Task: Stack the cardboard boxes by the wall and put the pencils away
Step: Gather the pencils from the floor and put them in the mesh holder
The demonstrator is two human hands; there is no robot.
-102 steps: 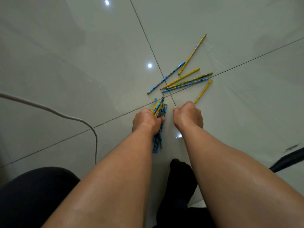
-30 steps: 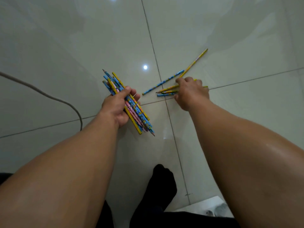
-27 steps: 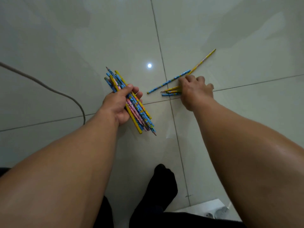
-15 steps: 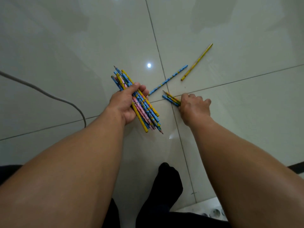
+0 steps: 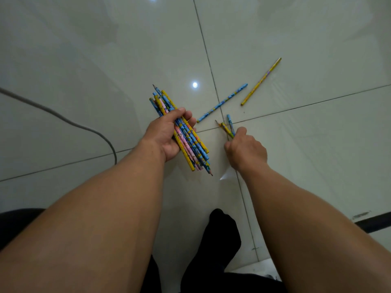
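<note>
Yellow, blue and pink pencils form a thick bundle [image 5: 195, 152] gripped in the left hand [image 5: 167, 136], whose fingers [image 5: 177, 114] wrap round its middle and hold it just above the tiled floor [image 5: 84, 60]. Just to its right, the right hand [image 5: 245, 151] has its fingers curled round a few more pencils [image 5: 227, 129]. Their tips poke out toward the far side at the tile joint, and I cannot tell whether they touch the floor. Two lie loose farther right: a blue pencil [image 5: 222, 102] across the joint line and a yellow pencil [image 5: 261, 81] beyond it, apart from each other. Gathering looks mostly done, with those two left to collect before everything is put away. No container and no cardboard boxes are in view, so the stacking cannot be judged. A grey cable [image 5: 63, 120] curves at left, and a black-socked foot [image 5: 224, 229] stands near.
</note>
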